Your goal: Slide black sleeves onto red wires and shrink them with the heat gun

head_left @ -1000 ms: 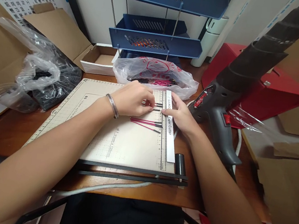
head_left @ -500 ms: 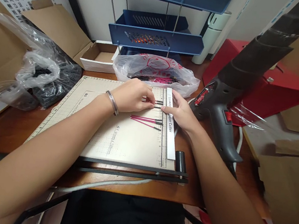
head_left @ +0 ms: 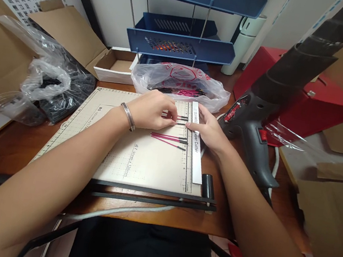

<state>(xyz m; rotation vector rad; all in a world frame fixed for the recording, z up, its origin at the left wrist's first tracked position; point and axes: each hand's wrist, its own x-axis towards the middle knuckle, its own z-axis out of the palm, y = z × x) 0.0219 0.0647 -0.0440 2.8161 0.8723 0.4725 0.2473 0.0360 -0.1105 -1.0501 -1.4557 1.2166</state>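
Observation:
A cream paper cutter board (head_left: pixel 153 164) with printed scales lies on the wooden table. Near its right edge runs a white strip (head_left: pixel 196 149) lettered "Paper Cutter". My left hand (head_left: pixel 155 110), with a bracelet at the wrist, is closed in a pinch on a thin wire (head_left: pixel 180 124) with a dark end. My right hand (head_left: pixel 208 129) rests over the strip, its thumb reaching the wire's dark tip; its other fingers are partly hidden beyond the strip. Several pink wires (head_left: pixel 168 138) with black ends lie on the board, nearer to me than the hands.
Behind the board sits a plastic bag (head_left: pixel 181 79) of wires, below a blue rack (head_left: pixel 179 46). A heat gun (head_left: pixel 259 115) and red box (head_left: pixel 322 98) stand at right. Left are an open carton (head_left: pixel 116 69) and a bag of black pieces (head_left: pixel 58 95).
The whole view has shifted very slightly. Both hands keep nearly the same pose at the wires and the strip.

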